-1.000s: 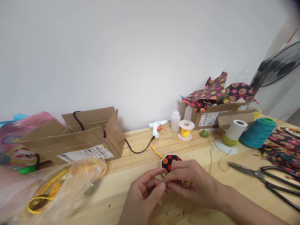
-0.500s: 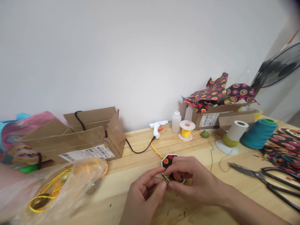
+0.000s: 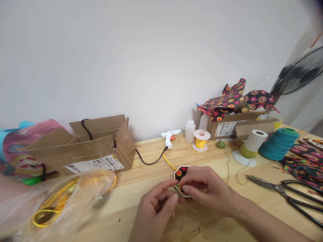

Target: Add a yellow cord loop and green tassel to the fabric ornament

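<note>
An octagonal piece (image 3: 178, 173) lies on the table, with a pale rim and black flower-print cloth. My hands cover its right and lower parts. A short stretch of thin green cord (image 3: 178, 190) shows between my fingertips, over the piece's lower left edge. My left hand (image 3: 160, 205) is closed, thumb against curled fingers, at the cord's lower end. With bent fingers, my right hand (image 3: 208, 186) pinches at the cord's other side, its thumb over the cloth. The exact grip on the cord is partly hidden. A twisted yellow cord (image 3: 169, 162) runs up from the piece.
Behind stand a white glue gun (image 3: 169, 137), a plastic bottle (image 3: 190, 131) and a yellow thread spool (image 3: 201, 143). Large scissors (image 3: 280, 188) lie at right, near a teal thread cone (image 3: 277, 144). A cardboard box (image 3: 93, 154) and a plastic bag (image 3: 88, 191) occupy the left.
My right thumb has lifted up and away from my left thumb, onto the cloth. The green cord, bunched between the thumbs before, now shows as a short straight stretch. My left hand barely moved.
</note>
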### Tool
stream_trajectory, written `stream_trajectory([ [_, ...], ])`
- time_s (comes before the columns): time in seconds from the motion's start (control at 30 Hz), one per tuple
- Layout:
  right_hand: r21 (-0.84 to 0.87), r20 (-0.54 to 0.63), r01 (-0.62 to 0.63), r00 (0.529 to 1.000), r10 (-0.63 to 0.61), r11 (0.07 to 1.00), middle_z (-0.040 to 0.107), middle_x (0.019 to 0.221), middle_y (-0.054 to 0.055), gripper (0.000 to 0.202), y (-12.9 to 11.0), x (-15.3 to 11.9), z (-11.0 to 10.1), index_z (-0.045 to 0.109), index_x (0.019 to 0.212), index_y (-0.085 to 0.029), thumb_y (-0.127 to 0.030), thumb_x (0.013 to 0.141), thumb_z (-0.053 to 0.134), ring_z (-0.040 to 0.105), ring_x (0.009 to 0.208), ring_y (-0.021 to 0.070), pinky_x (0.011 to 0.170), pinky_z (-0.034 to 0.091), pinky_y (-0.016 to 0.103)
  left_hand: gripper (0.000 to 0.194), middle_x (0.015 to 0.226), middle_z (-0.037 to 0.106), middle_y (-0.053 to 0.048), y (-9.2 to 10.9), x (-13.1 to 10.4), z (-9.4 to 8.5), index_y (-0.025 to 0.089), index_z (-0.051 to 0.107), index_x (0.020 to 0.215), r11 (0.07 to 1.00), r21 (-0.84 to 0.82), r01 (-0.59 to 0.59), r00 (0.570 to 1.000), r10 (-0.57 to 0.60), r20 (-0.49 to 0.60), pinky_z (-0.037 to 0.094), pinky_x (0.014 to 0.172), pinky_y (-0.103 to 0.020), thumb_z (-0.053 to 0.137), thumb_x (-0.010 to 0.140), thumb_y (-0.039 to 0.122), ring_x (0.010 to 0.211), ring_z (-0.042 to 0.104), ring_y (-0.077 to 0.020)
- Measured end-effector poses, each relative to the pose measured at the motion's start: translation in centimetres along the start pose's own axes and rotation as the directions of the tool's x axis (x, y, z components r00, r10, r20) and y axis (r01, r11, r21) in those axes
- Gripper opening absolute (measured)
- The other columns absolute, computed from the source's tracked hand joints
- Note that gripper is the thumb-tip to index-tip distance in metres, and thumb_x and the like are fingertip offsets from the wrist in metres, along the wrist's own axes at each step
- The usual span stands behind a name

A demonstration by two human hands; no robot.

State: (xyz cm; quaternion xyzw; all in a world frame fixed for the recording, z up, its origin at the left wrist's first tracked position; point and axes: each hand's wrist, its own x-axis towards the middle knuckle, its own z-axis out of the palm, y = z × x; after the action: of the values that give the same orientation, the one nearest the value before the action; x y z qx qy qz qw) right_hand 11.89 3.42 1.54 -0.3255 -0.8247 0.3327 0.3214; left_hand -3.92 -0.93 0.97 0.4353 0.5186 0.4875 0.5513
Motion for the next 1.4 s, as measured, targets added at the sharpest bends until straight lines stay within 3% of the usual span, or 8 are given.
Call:
stream_trajectory([
  [0.17, 0.005, -0.006, -0.015, 1.000, 0.015, 1.000, 0.054, 0.061, 0.000, 0.028, -0.2, 0.2, -0.3, 0.061, 0.079, -0.015, -0.023, 0.086, 0.036, 0.045, 0.054, 0.0088, 0.049, 0.034, 0.019, 0.025, 0.048, 0.054, 0.005, 0.1, 0.1, -0.1, 0.019, 0.065, 0.085, 1.000, 0.013, 0.017, 1.000, -0.017, 0.008, 0.029, 0.038, -0.016, 0.064, 0.062, 0.028, 0.040, 0.039, -0.0055],
  [0.37, 0.028, 0.035, -0.018, 0.999, 0.017, 0.999, 0.056, 0.060, 0.000, 0.032, 0.0, 0.1, -0.2, 0.062, 0.077, -0.015, -0.025, 0.087, 0.033, 0.046, 0.053, 0.0088, 0.049, 0.033, 0.019, 0.025, 0.048, 0.053, 0.005, 0.3, 0.2, -0.3, 0.019, 0.064, 0.086, 0.999, 0.012, 0.039, 0.999, -0.040, 0.028, 0.023, 0.035, -0.014, 0.065, 0.062, 0.027, 0.040, 0.038, -0.0045],
  [0.47, 0.049, 0.049, -0.021, 0.999, 0.019, 0.999, 0.053, 0.059, -0.001, 0.025, 0.3, 0.0, 0.1, 0.062, 0.081, -0.016, -0.023, 0.084, 0.038, 0.044, 0.051, 0.0081, 0.047, 0.032, 0.018, 0.023, 0.047, 0.053, 0.005, 0.2, 0.2, -0.2, 0.019, 0.065, 0.085, 1.000, -0.007, 0.025, 1.000, -0.025, 0.000, 0.023, 0.035, -0.014, 0.065, 0.062, 0.025, 0.039, 0.038, -0.0040],
  [0.67, 0.038, -0.070, 0.020, 0.997, -0.017, 0.999, 0.043, 0.059, -0.004, 0.020, 0.6, -0.1, 0.5, 0.059, 0.093, -0.019, -0.021, 0.074, 0.052, 0.038, 0.051, 0.0073, 0.045, 0.029, 0.017, 0.026, 0.043, 0.050, 0.006, 0.1, 0.2, -0.1, 0.017, 0.065, 0.086, 1.000, -0.001, 0.011, 1.000, -0.011, -0.002, 0.020, 0.034, -0.016, 0.065, 0.062, 0.027, 0.035, 0.031, -0.0036],
  [1.2, -0.022, -0.064, 0.109, 0.992, -0.110, 0.994, 0.048, 0.064, -0.002, 0.009, 0.3, -0.3, 0.8, 0.056, 0.081, -0.018, -0.019, 0.073, 0.052, 0.042, 0.057, 0.0083, 0.048, 0.032, 0.018, 0.027, 0.054, 0.058, 0.002, 0.0, 0.3, -0.5, 0.018, 0.063, 0.088, 0.999, -0.002, 0.049, 0.997, -0.049, 0.053, 0.023, 0.033, -0.013, 0.065, 0.062, 0.027, 0.042, 0.044, -0.0055],
  [1.4, 0.000, -0.044, -0.022, 0.999, 0.022, 1.000, 0.053, 0.066, -0.001, 0.010, 0.5, -0.2, 0.5, 0.057, 0.080, -0.017, -0.017, 0.077, 0.047, 0.045, 0.055, 0.0084, 0.049, 0.033, 0.019, 0.031, 0.045, 0.050, 0.004, 0.2, 0.1, -0.2, 0.016, 0.064, 0.090, 0.994, -0.086, 0.073, 0.997, -0.070, 0.033, 0.022, 0.032, -0.013, 0.066, 0.062, 0.029, 0.038, 0.037, -0.0054],
])
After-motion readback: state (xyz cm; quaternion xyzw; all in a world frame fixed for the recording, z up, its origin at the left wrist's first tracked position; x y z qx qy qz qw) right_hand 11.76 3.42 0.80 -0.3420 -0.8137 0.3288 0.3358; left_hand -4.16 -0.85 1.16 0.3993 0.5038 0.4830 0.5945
